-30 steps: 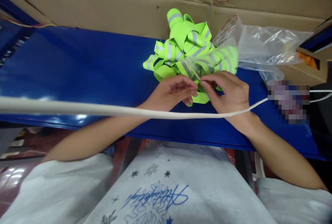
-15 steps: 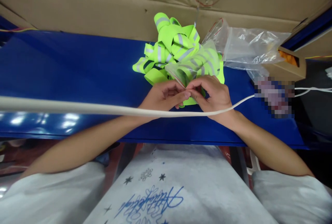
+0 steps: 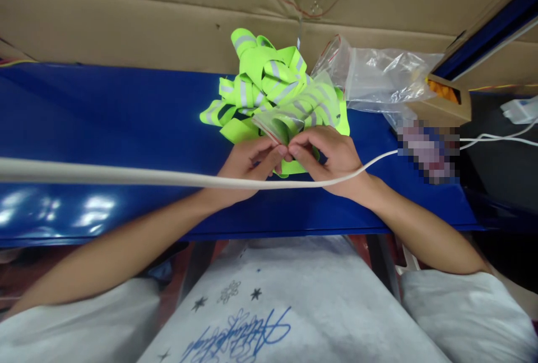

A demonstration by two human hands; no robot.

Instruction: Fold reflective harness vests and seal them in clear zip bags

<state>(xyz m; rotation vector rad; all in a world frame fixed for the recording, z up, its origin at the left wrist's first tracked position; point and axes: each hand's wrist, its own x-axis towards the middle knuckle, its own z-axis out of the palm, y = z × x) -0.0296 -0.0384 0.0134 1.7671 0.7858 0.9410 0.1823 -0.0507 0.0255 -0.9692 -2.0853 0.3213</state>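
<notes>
Between my two hands is a clear zip bag with a red line along its edge, tilted away from me. My left hand pinches the near edge of this bag. Right beside it, thumb and forefinger of my right hand grip the same edge, the fingertips of both hands nearly touching. Behind and under the bag lies a heap of neon-yellow reflective straps with grey stripes. Whether a strap is inside the bag I cannot tell, since yellow shows through the clear plastic.
Larger clear plastic bags lie at the back right, by a cardboard box with something orange inside. A white cable crosses in front of my wrists. The blue table meets a cardboard wall behind.
The whole view has shifted slightly, so things sit further left. My hands keep hold of the zip bag's edge, with the fingertips slightly rearranged.
</notes>
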